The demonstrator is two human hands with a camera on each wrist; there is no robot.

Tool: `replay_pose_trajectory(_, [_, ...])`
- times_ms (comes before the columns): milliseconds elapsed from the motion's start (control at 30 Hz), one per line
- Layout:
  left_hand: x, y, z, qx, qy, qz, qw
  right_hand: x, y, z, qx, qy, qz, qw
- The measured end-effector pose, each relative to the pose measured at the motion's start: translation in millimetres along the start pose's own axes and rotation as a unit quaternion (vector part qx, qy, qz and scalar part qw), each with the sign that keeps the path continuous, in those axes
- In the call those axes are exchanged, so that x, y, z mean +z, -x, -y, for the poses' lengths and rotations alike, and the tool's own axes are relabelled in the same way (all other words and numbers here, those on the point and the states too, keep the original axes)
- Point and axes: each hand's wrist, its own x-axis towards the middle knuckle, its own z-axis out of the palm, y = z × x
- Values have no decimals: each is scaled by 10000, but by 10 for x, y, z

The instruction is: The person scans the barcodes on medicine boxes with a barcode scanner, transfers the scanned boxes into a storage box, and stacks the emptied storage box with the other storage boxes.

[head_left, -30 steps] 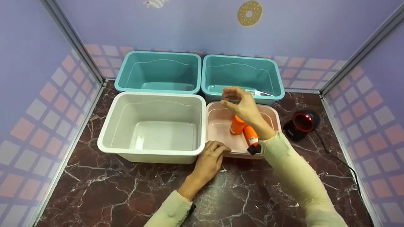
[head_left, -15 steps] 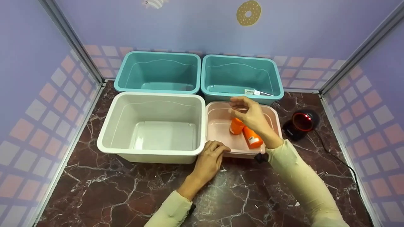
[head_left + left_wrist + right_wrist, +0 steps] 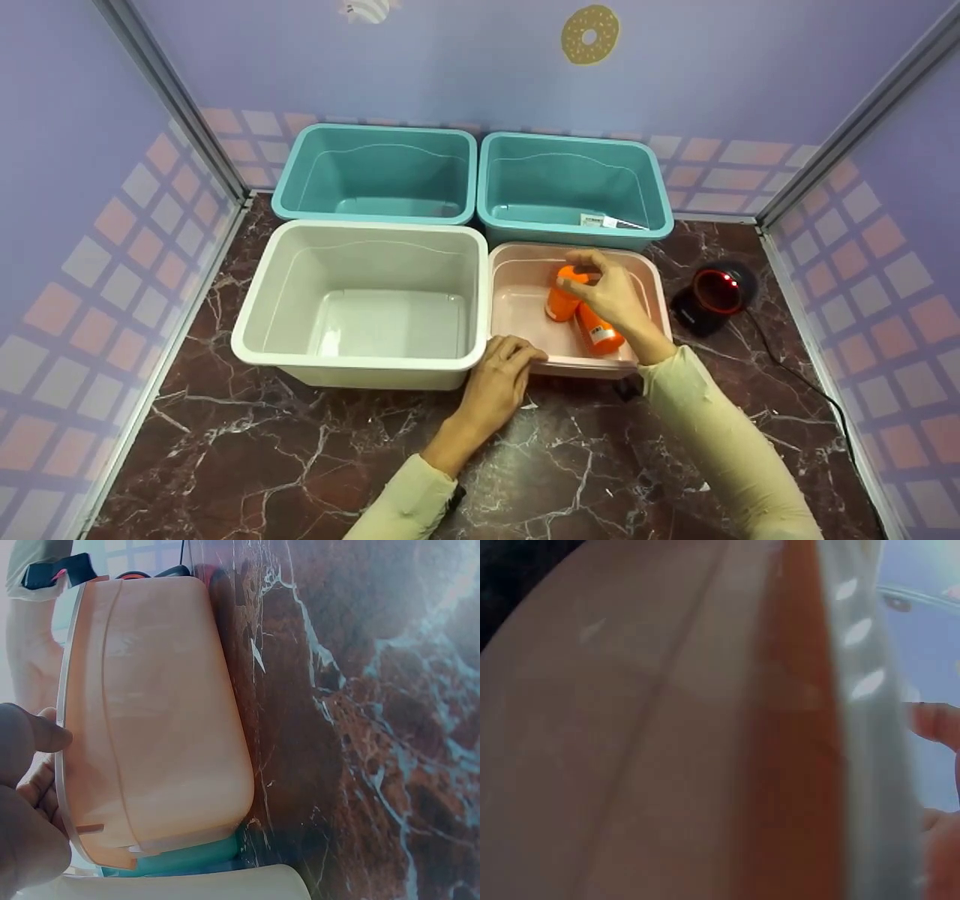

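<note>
Two orange cylindrical containers [image 3: 559,306] with white labels lie close together in the pink bin [image 3: 517,322]. My right hand [image 3: 615,296] is over that bin, thumb and fingers bowed apart at the top of the farther orange container, holding nothing. In the right wrist view, the fingertips [image 3: 939,727] show past the bin's pale rim, and the containers are hidden. My left hand [image 3: 499,382] grips the near left part of the pink bin's rim. The left wrist view shows its fingers on both sides of the rim [image 3: 63,690].
A white bin [image 3: 360,361] stands left of the pink one. Behind are two teal bins [image 3: 375,169]; the right one holds a flat item with a white label [image 3: 600,220]. At the right is a black scanner [image 3: 720,292] with red lights and a cable.
My right hand has moved down and slightly to the right, from near the teal bin's edge to the orange containers. The left hand stays on the pink bin's rim.
</note>
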Motion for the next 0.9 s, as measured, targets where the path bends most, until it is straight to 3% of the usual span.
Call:
replay_pose_trajectory(233, [-1,11,-10,-54,4,-3,10000,-21,-7,-142,318,366,-138,9987])
replay_pose_trajectory(567, [-3,4,-1,53,-8,-67,10000,-45,-61,-229,386,762,-369,9957])
replay_pose_trajectory(900, [-6,7,7,26,-50,21,10000,-19,-102,-301,478,715,-91,9963])
